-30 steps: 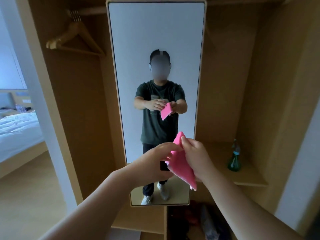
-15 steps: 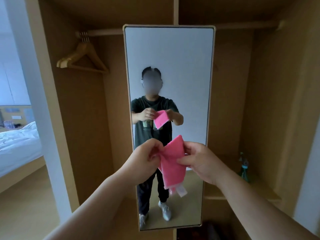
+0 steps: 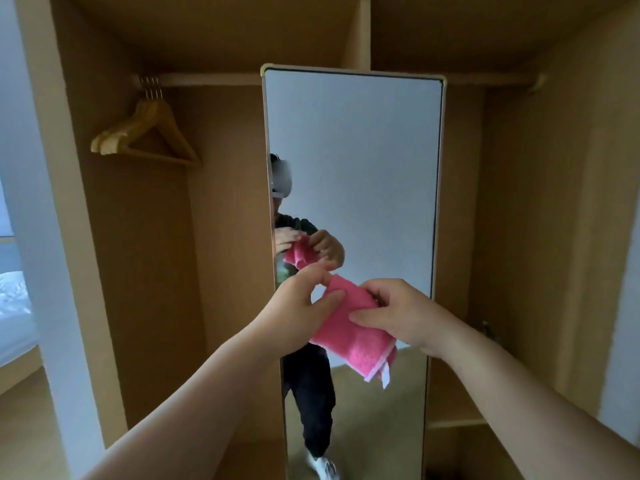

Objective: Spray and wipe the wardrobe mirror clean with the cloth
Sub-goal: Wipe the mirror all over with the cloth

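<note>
A tall, narrow mirror (image 3: 363, 161) stands upright inside the wooden wardrobe, right of centre. In front of its lower half I hold a pink cloth (image 3: 349, 336) with both hands. My left hand (image 3: 298, 313) pinches the cloth's upper left part. My right hand (image 3: 398, 313) grips its right side, and a white tag hangs from the cloth's lower corner. The mirror reflects a person holding the cloth at its left edge. Only the top of the green spray bottle (image 3: 489, 330) shows, behind my right forearm.
Wooden hangers (image 3: 145, 133) hang from the rail at the upper left. A wardrobe shelf (image 3: 453, 422) sits low on the right beside the mirror. A white wall edge and part of a bed (image 3: 14, 306) lie far left.
The view has swung up and to the left, so the mirror now sits further right. My hands have turned the cloth from hanging down to lying more crosswise between them.
</note>
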Demonstrator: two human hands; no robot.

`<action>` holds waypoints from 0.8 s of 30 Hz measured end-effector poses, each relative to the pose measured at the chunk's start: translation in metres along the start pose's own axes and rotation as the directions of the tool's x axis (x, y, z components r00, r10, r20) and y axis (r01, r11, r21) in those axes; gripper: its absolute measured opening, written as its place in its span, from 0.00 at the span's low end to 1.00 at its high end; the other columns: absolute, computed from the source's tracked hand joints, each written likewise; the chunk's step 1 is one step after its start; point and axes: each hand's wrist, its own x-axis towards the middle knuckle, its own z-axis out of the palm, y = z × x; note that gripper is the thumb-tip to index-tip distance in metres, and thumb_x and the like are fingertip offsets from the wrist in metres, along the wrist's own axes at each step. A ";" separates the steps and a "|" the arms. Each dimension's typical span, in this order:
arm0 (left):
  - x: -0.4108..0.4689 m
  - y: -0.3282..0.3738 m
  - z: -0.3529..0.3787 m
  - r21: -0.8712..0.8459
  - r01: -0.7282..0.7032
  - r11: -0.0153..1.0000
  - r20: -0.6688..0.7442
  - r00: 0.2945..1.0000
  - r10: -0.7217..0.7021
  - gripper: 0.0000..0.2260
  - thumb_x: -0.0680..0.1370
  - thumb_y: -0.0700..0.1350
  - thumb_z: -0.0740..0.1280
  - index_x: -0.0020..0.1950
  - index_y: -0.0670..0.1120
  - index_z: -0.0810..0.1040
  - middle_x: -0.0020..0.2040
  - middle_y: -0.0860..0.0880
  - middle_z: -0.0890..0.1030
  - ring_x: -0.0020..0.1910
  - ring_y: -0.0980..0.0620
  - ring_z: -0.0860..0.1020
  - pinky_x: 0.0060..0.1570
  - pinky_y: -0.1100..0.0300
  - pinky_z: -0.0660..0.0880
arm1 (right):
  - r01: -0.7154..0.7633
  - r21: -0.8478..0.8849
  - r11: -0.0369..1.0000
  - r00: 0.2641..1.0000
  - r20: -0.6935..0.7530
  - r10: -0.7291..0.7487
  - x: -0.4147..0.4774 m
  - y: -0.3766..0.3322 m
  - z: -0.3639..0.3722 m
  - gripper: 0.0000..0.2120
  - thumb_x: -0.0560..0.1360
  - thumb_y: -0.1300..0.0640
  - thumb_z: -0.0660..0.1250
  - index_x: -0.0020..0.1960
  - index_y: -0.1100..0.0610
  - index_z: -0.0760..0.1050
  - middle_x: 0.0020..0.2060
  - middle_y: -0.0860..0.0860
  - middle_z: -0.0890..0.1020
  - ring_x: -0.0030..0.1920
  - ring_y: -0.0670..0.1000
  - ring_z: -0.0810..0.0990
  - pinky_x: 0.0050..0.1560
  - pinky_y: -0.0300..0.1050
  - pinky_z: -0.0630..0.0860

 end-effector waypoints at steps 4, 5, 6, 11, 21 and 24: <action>0.023 -0.007 0.004 -0.017 0.017 1.000 -0.085 0.996 -0.018 0.06 0.77 0.48 0.68 0.41 0.56 0.77 0.39 0.59 0.80 0.38 0.68 0.76 0.35 0.70 0.70 | -0.051 0.038 0.998 0.997 0.064 0.049 0.017 0.004 -0.014 0.14 0.70 0.63 0.72 0.55 0.60 0.76 0.50 0.60 0.82 0.49 0.59 0.83 0.52 0.61 0.80; 0.029 -0.007 0.004 -0.014 0.018 1.000 -0.125 0.992 -0.019 0.06 0.77 0.48 0.69 0.40 0.56 0.76 0.38 0.58 0.80 0.37 0.67 0.76 0.34 0.70 0.72 | -0.056 0.062 0.997 0.996 0.076 0.051 0.021 0.005 -0.020 0.15 0.70 0.65 0.72 0.55 0.59 0.76 0.49 0.61 0.82 0.48 0.60 0.83 0.50 0.59 0.81; 0.035 -0.006 0.002 -0.029 0.032 0.999 -0.163 0.986 -0.036 0.05 0.76 0.48 0.69 0.40 0.55 0.77 0.39 0.57 0.80 0.38 0.65 0.77 0.36 0.68 0.74 | -0.051 0.096 0.994 0.995 0.090 0.043 0.026 0.006 -0.026 0.15 0.70 0.67 0.71 0.56 0.58 0.76 0.47 0.60 0.82 0.46 0.58 0.83 0.46 0.55 0.82; 0.065 0.007 -0.015 -0.207 0.045 0.977 -0.278 0.955 -0.103 0.08 0.73 0.43 0.74 0.44 0.46 0.76 0.46 0.50 0.82 0.46 0.50 0.82 0.47 0.48 0.81 | 0.062 0.448 0.892 0.998 -0.043 -0.048 0.056 -0.001 -0.051 0.11 0.75 0.66 0.67 0.55 0.57 0.78 0.48 0.57 0.81 0.48 0.55 0.81 0.48 0.52 0.79; 0.120 0.035 -0.043 -0.153 -0.105 0.983 -0.462 0.887 0.023 0.15 0.71 0.39 0.75 0.48 0.51 0.72 0.46 0.47 0.83 0.43 0.51 0.84 0.44 0.56 0.81 | 0.205 0.708 0.676 0.969 -0.048 -0.244 0.111 -0.037 -0.064 0.12 0.67 0.72 0.71 0.47 0.62 0.76 0.31 0.53 0.81 0.29 0.48 0.81 0.26 0.39 0.75; 0.130 0.038 -0.062 -0.103 -0.128 0.986 -0.471 0.879 0.065 0.12 0.71 0.39 0.75 0.48 0.49 0.75 0.44 0.47 0.83 0.42 0.49 0.83 0.44 0.56 0.81 | 0.297 0.643 0.706 0.947 -0.102 -0.306 0.131 -0.052 -0.071 0.13 0.70 0.76 0.66 0.49 0.63 0.77 0.37 0.55 0.81 0.39 0.52 0.82 0.41 0.48 0.80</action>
